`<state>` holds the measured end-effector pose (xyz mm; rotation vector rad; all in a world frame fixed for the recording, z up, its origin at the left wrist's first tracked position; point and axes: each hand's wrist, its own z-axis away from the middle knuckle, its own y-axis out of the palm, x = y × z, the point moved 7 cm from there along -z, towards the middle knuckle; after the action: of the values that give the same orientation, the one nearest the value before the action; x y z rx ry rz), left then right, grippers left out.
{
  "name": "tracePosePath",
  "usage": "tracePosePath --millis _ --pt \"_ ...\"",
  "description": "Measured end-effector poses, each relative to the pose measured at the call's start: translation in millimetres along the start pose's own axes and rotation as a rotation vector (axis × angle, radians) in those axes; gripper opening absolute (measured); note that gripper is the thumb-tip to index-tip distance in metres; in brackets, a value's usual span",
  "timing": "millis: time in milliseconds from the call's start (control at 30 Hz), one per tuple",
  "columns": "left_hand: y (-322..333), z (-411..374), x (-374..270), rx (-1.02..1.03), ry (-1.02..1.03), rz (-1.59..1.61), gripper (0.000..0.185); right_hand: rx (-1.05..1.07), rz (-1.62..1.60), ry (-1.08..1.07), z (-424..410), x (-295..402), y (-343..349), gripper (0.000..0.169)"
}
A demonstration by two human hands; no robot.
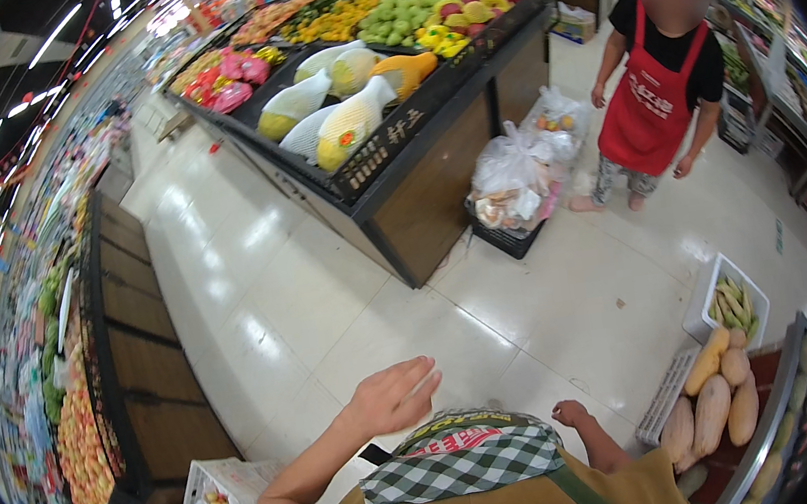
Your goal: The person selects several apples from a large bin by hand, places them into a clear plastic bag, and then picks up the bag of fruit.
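My left hand (395,396) is held out in front of my body with its fingers extended, and nothing shows in it. Low at my right side, my right hand (569,413) has its fingers curled; whether it holds anything cannot be told. Between the two hands is the green-and-white checked apron (467,463) that I wear over a mustard-brown top. Ahead stands a fruit display stand (429,211) with large net-wrapped fruits (357,118), green fruits (404,14) and red-wrapped packs (231,80). Neither hand touches the stand.
A person in a red apron (645,94) stands ahead right. Near them, a black crate (512,241) holds bagged goods. At right are a white foam box (696,310) of green vegetables and large tan squashes (707,415). A white plastic crate (239,484) and a produce counter (143,344) stand left.
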<state>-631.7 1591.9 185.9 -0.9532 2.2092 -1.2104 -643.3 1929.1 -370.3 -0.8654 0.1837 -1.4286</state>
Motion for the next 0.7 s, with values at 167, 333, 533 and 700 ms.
tracePosePath --millis 167,333,533,700 --pt "80.8 110.5 25.9 0.418 -0.402 0.061 0.031 0.063 0.011 0.010 -11.7 -3.8 18.0 0.034" --pt "80.2 147.8 27.4 0.424 -0.535 0.083 0.028 0.096 0.140 -0.042 -31.6 12.1 -0.4 0.034" --pt "68.3 198.0 46.0 0.382 -0.634 0.097 0.025 -0.008 0.184 -0.101 -64.3 73.2 -49.3 0.034" --pt "32.6 271.0 69.3 0.360 -0.783 0.080 0.024 0.006 0.257 -0.153 -73.2 152.2 -49.8 0.034"
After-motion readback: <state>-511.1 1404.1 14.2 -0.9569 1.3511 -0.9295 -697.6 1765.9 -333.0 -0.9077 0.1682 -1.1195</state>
